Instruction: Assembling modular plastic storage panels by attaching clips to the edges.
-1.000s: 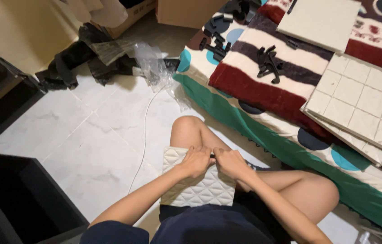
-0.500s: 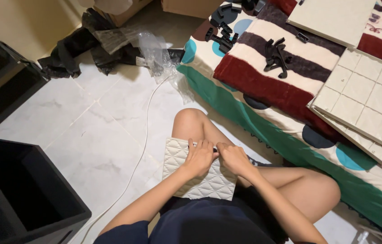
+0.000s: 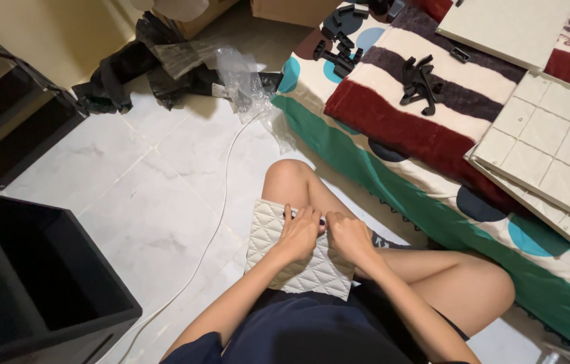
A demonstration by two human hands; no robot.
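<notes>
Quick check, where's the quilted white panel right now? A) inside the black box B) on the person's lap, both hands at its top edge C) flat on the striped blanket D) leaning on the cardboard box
B: the quilted white panel rests on the lap, with the left hand and right hand together at its top edge.

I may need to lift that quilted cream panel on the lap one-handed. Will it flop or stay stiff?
Probably stiff: the quilted panel lies flat with straight edges across the knee. Likely light, since both hands work its top edge without bracing it underneath.
</notes>
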